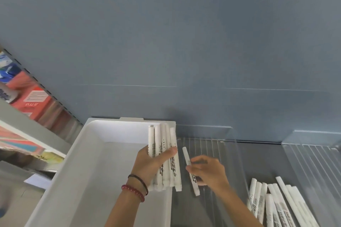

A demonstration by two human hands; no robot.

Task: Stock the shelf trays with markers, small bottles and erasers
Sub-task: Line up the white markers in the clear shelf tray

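My left hand (150,165) grips a bundle of several white markers (163,145) with black print, held upright over the right side of a white plastic bin (96,162). My right hand (209,170) pinches a single white marker (186,155), tilted, over a clear ribbed shelf tray (212,145). Several more white markers (276,202) lie in a loose pile on the grey shelf to the right of that tray.
A second clear tray (313,153) stands at the far right. A blue-grey back panel (166,42) rises behind the shelf. At the left, neighbouring shelves hold red boxes (31,101) and colourful packets.
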